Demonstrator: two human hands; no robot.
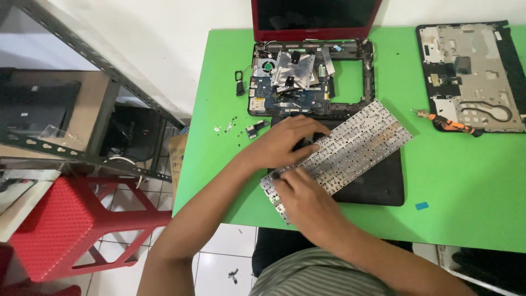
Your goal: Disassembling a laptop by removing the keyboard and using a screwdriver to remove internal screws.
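Observation:
A laptop keyboard (356,142) lies face down and slanted across a black laptop base panel (378,183) on the green table (460,197). My left hand (287,141) rests on the keyboard's upper left edge and the black panel, fingers spread and bent. My right hand (304,194) presses on the keyboard's near left end, fingertips on its metal back. Behind them sits an opened red laptop (312,71) with its mainboard, fan and foil shield exposed and its dark screen upright.
A palm-rest cover (474,74) lies upside down at the right, an orange screwdriver (449,121) beside it. Small screws and a black part (239,82) lie left of the laptop. A blue scrap (422,206) sits near the front edge. A metal shelf (82,93) and red stool (66,219) stand left.

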